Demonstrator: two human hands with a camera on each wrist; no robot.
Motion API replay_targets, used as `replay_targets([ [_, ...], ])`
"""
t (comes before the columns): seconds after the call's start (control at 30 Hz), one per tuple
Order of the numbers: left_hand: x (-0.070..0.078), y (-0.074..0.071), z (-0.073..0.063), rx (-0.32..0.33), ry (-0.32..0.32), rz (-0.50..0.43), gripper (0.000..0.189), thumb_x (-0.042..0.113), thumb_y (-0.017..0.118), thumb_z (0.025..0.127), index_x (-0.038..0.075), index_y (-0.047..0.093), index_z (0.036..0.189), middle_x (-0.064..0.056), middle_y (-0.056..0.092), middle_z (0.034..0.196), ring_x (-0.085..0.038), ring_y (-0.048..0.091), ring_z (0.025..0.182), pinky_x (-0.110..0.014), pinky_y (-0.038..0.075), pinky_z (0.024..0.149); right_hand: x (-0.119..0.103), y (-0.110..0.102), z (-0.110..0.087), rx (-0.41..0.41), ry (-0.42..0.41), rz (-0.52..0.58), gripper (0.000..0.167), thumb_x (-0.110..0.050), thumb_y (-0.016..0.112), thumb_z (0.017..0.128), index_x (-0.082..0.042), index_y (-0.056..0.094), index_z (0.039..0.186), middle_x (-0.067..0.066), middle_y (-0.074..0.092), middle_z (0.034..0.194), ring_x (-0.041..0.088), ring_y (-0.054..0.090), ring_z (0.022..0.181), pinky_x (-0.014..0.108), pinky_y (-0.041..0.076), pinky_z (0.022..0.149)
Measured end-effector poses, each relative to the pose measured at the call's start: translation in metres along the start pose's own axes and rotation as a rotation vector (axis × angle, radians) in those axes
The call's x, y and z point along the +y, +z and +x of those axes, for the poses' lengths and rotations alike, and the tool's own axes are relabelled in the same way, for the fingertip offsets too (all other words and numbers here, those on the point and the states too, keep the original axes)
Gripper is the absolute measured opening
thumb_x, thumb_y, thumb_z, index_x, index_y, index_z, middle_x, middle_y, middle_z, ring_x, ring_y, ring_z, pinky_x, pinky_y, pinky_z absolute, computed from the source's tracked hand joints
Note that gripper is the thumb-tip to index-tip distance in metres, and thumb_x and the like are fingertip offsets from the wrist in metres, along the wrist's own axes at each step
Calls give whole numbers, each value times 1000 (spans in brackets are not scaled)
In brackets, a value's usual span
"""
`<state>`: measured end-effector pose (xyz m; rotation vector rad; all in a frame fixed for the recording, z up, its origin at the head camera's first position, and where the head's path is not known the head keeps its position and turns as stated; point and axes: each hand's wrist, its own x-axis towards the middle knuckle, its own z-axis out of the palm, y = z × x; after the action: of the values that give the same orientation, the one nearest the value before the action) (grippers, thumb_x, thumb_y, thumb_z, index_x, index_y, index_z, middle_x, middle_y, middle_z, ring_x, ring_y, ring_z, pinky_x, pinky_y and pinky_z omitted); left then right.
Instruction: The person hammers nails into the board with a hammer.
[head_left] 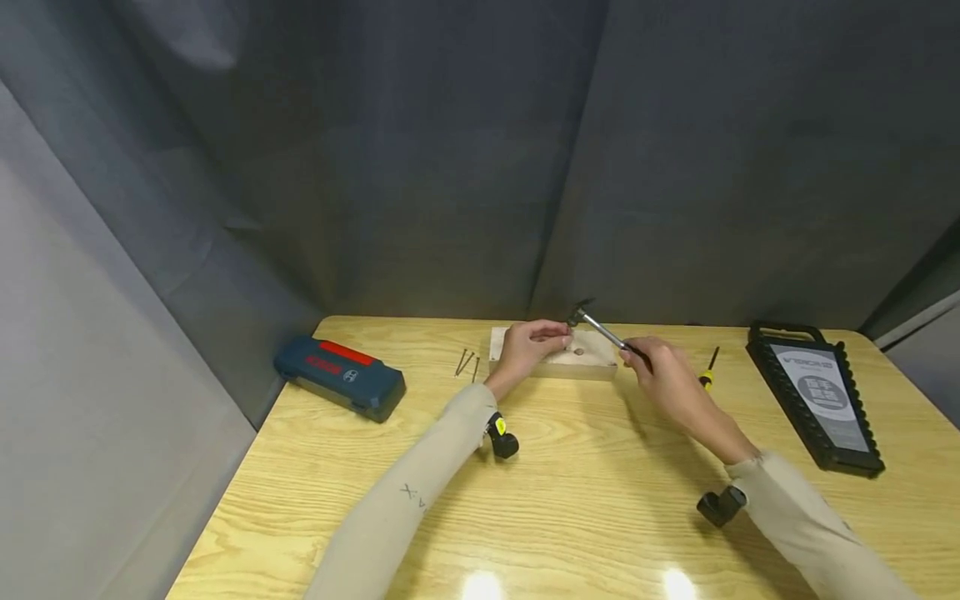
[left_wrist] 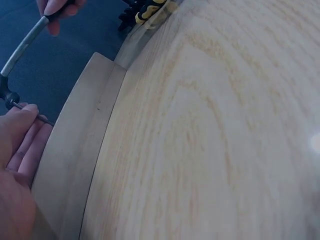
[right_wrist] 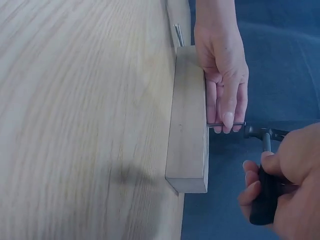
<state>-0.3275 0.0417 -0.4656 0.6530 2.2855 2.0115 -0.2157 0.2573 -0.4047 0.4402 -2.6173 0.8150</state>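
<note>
A pale wooden block [head_left: 581,367] lies near the table's back edge. My left hand [head_left: 528,346] is at its top and pinches a nail [right_wrist: 240,123] between thumb and fingers. The nail stands upright with its point at the block's upper face; whether it has entered the wood cannot be told. My right hand [head_left: 667,379] grips the black handle of a small claw hammer [head_left: 602,328]. In the right wrist view the hammer's head [right_wrist: 254,131] is at the nail's head, touching or nearly so. A dark round spot marks the block's top beside the left hand.
Several loose nails [head_left: 465,362] lie left of the block. A blue case with a red strip [head_left: 337,377] sits farther left. On the right are a yellow-and-black screwdriver [head_left: 707,378] and a black wrench rack [head_left: 817,398]. A dark curtain [head_left: 450,208] hangs behind the table.
</note>
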Motion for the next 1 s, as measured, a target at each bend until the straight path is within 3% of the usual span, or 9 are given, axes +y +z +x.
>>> replay_targets([
  [0.3, 4, -3, -2, -15, -6, -16, 23, 3, 78, 93, -2, 76, 116, -18, 78, 115, -29, 76, 106, -24, 61, 88, 0, -3, 0, 9, -20, 16, 17, -2, 59, 106, 10, 70, 112, 19, 73, 91, 16, 56, 65, 26, 45, 53],
  [0.57, 3, 2, 2, -18, -15, -26, 24, 5, 81, 92, 0, 77, 115, -15, 78, 115, -25, 76, 104, -22, 60, 89, -7, -18, 3, 1, -66, -4, 17, -1, 59, 106, 11, 69, 113, 18, 70, 89, 10, 48, 58, 24, 39, 47],
  [0.67, 1, 2, 1, -16, -24, -28, 23, 7, 81, 92, 2, 78, 114, -12, 79, 114, -19, 76, 101, -23, 60, 89, -13, -24, 5, 96, -109, -13, 16, 0, 60, 105, 12, 68, 113, 17, 69, 88, 11, 49, 60, 21, 39, 49],
  [0.8, 0, -1, -2, -15, -27, -25, 23, 10, 80, 93, 4, 78, 115, -8, 80, 112, -15, 76, 99, -24, 60, 89, -16, -21, 6, 390, -202, 3, 17, 6, 63, 101, 14, 68, 115, 21, 68, 89, 17, 55, 69, 12, 39, 60],
  [0.87, -1, -2, -3, -13, -22, -21, 22, 10, 80, 94, 5, 79, 115, -8, 80, 112, -14, 76, 99, -23, 60, 88, -15, -12, 6, 497, -241, 26, 18, 11, 65, 98, 15, 68, 115, 22, 66, 89, 20, 55, 71, 11, 38, 63],
  [0.93, -1, -4, -5, -8, -14, -12, 22, 10, 80, 94, 5, 79, 115, -8, 80, 112, -13, 76, 99, -23, 60, 88, -10, -1, 3, 490, -278, -1, 18, 15, 66, 95, 16, 68, 113, 22, 64, 86, 21, 54, 70, 15, 39, 61],
  [1.0, -1, -5, -5, -2, -7, -1, 21, 9, 80, 94, 4, 79, 114, -10, 80, 111, -15, 76, 98, -23, 60, 87, -8, 9, 0, 377, -290, -53, 17, 17, 67, 93, 17, 67, 109, 21, 62, 82, 21, 55, 68, 20, 43, 56],
])
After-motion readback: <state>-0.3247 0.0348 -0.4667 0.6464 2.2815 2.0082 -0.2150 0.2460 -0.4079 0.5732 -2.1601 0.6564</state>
